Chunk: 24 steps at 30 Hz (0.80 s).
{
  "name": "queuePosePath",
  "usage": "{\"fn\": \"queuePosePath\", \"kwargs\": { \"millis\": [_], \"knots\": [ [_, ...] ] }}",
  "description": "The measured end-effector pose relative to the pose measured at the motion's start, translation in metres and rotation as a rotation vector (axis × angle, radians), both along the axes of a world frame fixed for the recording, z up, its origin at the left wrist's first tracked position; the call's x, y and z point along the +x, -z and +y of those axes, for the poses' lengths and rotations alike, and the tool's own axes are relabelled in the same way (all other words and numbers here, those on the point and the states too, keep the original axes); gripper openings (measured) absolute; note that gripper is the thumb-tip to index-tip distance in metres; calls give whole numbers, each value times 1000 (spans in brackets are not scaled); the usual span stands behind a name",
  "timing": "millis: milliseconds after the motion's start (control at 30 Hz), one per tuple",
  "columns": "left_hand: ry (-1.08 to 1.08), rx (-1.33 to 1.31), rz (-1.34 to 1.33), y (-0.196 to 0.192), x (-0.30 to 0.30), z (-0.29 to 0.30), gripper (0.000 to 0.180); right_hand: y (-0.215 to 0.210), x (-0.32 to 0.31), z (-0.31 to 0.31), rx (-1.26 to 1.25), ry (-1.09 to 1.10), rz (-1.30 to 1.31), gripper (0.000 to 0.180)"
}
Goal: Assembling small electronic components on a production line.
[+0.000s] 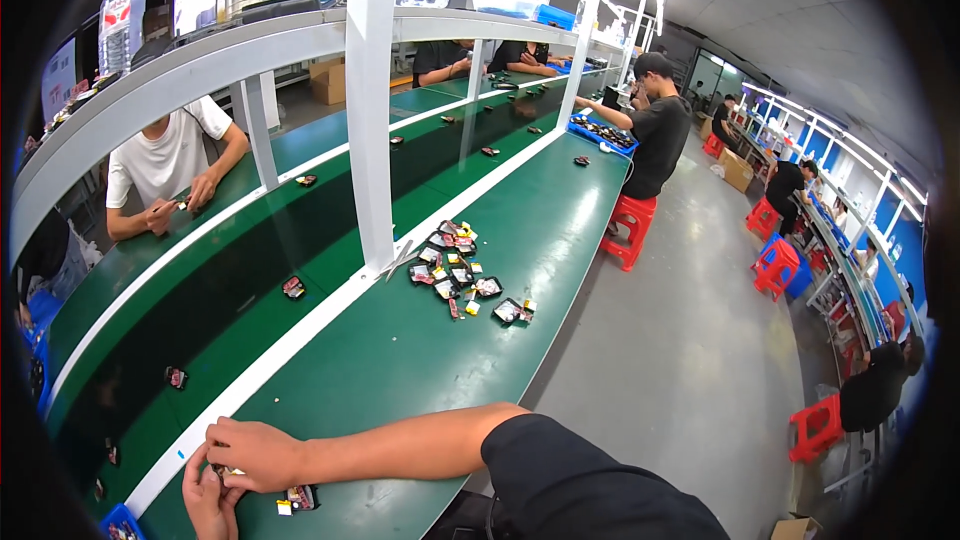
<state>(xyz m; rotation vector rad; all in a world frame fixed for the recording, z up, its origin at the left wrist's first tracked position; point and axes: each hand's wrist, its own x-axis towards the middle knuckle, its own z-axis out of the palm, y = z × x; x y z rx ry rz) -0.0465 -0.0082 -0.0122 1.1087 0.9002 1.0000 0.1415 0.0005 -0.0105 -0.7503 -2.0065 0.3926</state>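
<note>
At the lower left, my two hands meet over the near green bench. The fingers of my left hand (205, 502) are curled up around a small dark electronic part (222, 472), mostly hidden. My right hand (258, 452) comes across from the right, its fingers bent down and closed on the same part. Just beside my right wrist lies another small electronic unit (300, 497) with a yellow-and-white piece attached. Farther along the bench sits a loose pile of black-cased units (455, 265) with yellow and white pieces.
A dark green conveyor belt (250, 315) with scattered units runs on the left. A white post (372, 120) rises beside it. A blue bin (120, 522) stands at lower left. Across the belt sits a person in white (170, 165); another person (655, 130) sits ahead on a red stool (632, 230).
</note>
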Motion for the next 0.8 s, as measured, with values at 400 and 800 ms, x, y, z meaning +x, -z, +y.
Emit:
{"fn": "queuePosePath", "kwargs": {
  "millis": [400, 800],
  "knots": [
    [-97, 33, 92, -2, -6, -7, 42, 13, -21, 4, 266, 197, -137, 16],
    [66, -35, -12, -2, -5, -2, 37, -2, 3, 13, 49, -78, -177, 21]
  ]
}}
